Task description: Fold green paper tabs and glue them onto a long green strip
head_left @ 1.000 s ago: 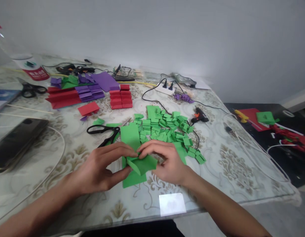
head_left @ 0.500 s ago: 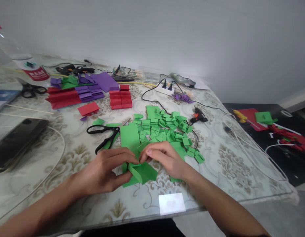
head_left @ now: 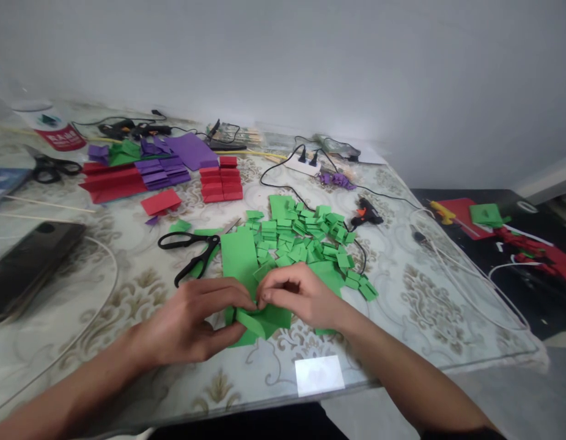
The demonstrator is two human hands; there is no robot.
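My left hand (head_left: 203, 318) and my right hand (head_left: 304, 296) meet over a folded piece of green paper (head_left: 264, 322). The left thumb and fingers grip its left side, while the right fingers pinch its upper edge; the fingertips hide part of the fold. Under and behind it lies a flat green sheet (head_left: 239, 253). Just beyond my hands spreads a heap of small folded green paper pieces (head_left: 305, 235). Black-handled scissors (head_left: 195, 247) rest partly opened to the left of the sheet.
Left are a phone (head_left: 33, 263), a bottle (head_left: 54, 128) and more scissors (head_left: 51, 165). Folded red paper (head_left: 221, 180) and purple paper (head_left: 164, 172) lie farther back. A power strip (head_left: 304, 164) and a black glue gun (head_left: 367, 212) with cords lie behind the heap.
The right fingers have shifted slightly along the paper's upper edge, and the front flap sits a little lower. The whole view has moved slightly.
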